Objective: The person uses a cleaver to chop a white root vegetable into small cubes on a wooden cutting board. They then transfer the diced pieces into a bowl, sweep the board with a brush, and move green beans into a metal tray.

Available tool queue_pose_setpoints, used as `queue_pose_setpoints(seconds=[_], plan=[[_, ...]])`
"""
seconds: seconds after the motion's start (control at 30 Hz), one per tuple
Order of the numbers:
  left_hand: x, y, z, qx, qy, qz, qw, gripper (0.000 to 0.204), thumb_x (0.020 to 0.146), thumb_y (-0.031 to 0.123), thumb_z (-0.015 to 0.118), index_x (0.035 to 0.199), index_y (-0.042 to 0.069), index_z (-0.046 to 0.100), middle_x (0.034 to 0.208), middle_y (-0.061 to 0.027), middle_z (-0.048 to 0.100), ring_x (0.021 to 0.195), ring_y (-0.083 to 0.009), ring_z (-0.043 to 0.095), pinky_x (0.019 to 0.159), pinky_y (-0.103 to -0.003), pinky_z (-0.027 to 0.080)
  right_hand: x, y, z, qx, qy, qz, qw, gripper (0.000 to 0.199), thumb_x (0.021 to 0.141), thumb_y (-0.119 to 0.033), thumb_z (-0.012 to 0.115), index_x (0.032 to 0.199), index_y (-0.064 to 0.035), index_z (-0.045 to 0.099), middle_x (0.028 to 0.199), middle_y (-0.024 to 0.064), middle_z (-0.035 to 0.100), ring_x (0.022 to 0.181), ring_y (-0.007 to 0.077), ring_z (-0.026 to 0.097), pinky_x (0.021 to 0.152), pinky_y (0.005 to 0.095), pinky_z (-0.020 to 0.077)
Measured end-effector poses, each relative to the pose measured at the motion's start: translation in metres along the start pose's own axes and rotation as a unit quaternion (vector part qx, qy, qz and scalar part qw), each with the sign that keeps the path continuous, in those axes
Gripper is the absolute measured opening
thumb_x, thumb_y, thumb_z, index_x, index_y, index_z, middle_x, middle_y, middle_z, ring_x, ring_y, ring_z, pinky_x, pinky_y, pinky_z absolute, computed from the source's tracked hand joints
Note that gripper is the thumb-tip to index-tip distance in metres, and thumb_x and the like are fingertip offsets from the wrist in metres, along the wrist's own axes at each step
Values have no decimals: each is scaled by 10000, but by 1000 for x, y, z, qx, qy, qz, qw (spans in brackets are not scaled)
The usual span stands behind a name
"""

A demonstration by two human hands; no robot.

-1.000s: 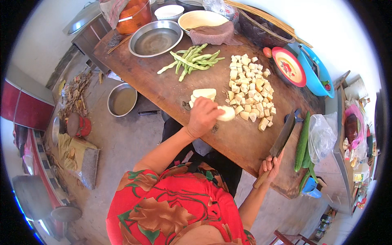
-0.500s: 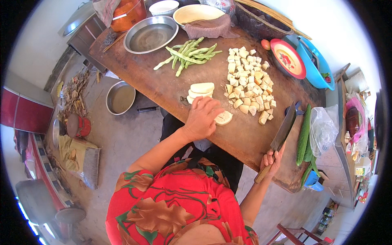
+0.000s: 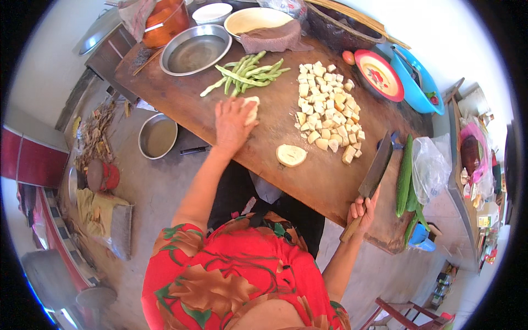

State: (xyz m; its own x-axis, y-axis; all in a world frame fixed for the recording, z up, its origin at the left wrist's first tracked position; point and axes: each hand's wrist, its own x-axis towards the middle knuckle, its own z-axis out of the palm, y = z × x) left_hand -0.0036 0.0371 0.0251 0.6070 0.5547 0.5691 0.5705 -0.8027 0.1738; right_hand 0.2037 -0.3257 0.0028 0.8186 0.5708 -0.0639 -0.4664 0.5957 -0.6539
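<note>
My right hand (image 3: 363, 213) grips the wooden handle of a cleaver (image 3: 376, 171), its dark blade pointing up and away over the right side of the wooden table (image 3: 258, 132). My left hand (image 3: 234, 124) is closed around pale thick slices (image 3: 252, 110), which it mostly covers, near the table's left front. One pale round slice (image 3: 291, 155) lies flat by the front edge, apart from both hands. Beyond it is a spread of pale cut cubes (image 3: 328, 110). Green bean pods (image 3: 246, 74) lie in a pile just past my left hand.
A metal basin (image 3: 196, 48) of water, a cream bowl (image 3: 258, 21) with a cloth and a dark trough (image 3: 341, 25) line the far edge. At right are a red-rimmed plate (image 3: 379, 76), a blue basin (image 3: 419, 82), cucumbers (image 3: 404, 176) and a plastic bag (image 3: 430, 170).
My left hand has moved left and away from me, taking the stacked slices with it. The single round slice is now uncovered. My right hand still holds the cleaver in about the same place.
</note>
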Motion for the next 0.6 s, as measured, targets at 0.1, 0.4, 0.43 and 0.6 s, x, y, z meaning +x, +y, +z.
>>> queue_pose_setpoints(seconds=[0.1,0.4,0.43,0.6], plan=[[7,10,-22,-7,7,22,1000,625,685,394,792,1228,148,602,1266,-119,543,1253,-355,424,1038,-540,294,-1,-1,-1,3,-20,-4,1000,675,942,-41,473,1533,-182,181,822,125,589,451,50,381,392,181,378],[-38,90,-2,-232,-130,72,961,578,711,394,775,1168,84,606,1206,-121,568,1138,-316,510,954,-411,395,1,0,2,-18,-20,-2,1000,712,920,-36,491,1536,-201,174,826,136,598,449,45,372,383,171,355],[-39,93,1,-252,-123,71,957,564,701,351,784,1164,83,605,1204,-121,566,1134,-314,509,954,-411,401,0,0,2,-23,-24,-3,999,722,917,-36,494,1538,-205,166,825,137,599,449,45,374,383,171,355],[-40,95,15,-351,-108,126,922,539,671,205,810,1155,88,603,1182,-119,565,1151,-325,498,992,-419,414,-2,0,15,-67,-18,-7,998,778,895,-34,509,1544,-228,128,792,135,607,442,69,411,372,202,386]])
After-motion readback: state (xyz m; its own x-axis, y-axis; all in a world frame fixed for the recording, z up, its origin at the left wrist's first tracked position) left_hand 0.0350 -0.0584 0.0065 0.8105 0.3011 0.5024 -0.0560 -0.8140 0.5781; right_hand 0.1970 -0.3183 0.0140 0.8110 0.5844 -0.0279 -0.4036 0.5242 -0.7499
